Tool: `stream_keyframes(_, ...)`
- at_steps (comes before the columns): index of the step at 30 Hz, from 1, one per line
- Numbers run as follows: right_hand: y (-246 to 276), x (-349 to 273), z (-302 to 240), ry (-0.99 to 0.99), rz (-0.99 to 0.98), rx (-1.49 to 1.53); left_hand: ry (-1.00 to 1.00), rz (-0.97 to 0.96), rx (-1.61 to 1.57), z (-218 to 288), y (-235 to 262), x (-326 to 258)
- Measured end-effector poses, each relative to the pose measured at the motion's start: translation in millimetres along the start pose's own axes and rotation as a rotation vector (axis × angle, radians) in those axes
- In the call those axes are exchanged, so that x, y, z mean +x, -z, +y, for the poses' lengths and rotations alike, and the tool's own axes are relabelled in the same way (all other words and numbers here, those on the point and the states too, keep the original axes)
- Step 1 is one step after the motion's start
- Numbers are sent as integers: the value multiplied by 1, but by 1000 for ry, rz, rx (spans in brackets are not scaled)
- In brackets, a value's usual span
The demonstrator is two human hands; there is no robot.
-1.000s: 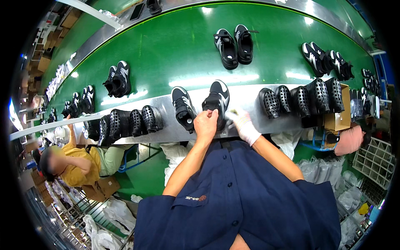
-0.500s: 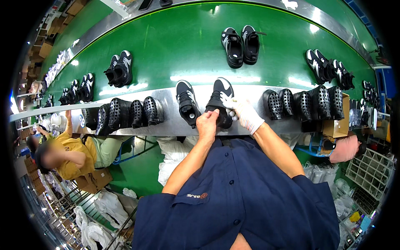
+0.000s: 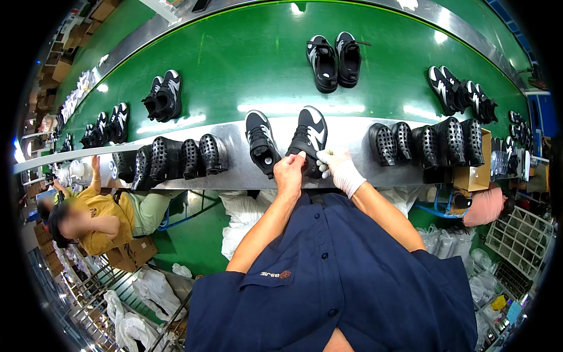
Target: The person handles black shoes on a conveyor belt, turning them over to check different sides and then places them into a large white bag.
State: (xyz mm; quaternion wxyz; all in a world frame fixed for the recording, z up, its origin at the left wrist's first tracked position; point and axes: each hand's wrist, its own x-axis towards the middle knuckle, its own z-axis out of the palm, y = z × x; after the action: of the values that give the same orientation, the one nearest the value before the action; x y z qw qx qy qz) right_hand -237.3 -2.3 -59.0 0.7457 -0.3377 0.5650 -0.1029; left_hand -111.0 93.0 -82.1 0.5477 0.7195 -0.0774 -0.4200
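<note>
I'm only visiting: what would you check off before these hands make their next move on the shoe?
1. Left hand on the handled shoe: ok, bare thumb and fingers hold it near the opening.
2. Right hand at the same shoe: ok, gloved fingertips meet its right side.
3. Firm pinch by the right hand: cannot tell, too small to see.
4. Both toes facing away from the person: ok, including the neighbouring shoe on the left.
5. Left hand clear of the neighbouring shoe's heel: cannot tell, they nearly meet in view.
6. Perforated black forms clear of both hands: ok, they stand off to either side.
</note>
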Motion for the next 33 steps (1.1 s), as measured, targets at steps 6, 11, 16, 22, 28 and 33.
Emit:
stream_keyframes(6,-11,-7,4,47,100,-131,63,-33,-48,1,0,-1)
stream_keyframes(11,12,-9,4,235,272,-688,-141,-91,350,34,-2,-21)
stream_keyframes(16,21,-31,9,547,414,-780,-683,-26,827,30,7,-30)
stream_keyframes(22,5,-38,-12,875,395,-1126,-355,-200,924,34,-22,-12)
stream_keyframes(28,24,-24,-11,1101,328,-1200,-373,-210,771,23,-22,-3)
stream_keyframes(33,17,-19,2,982,344,-1098,-408,-231,744,25,-13,-9)
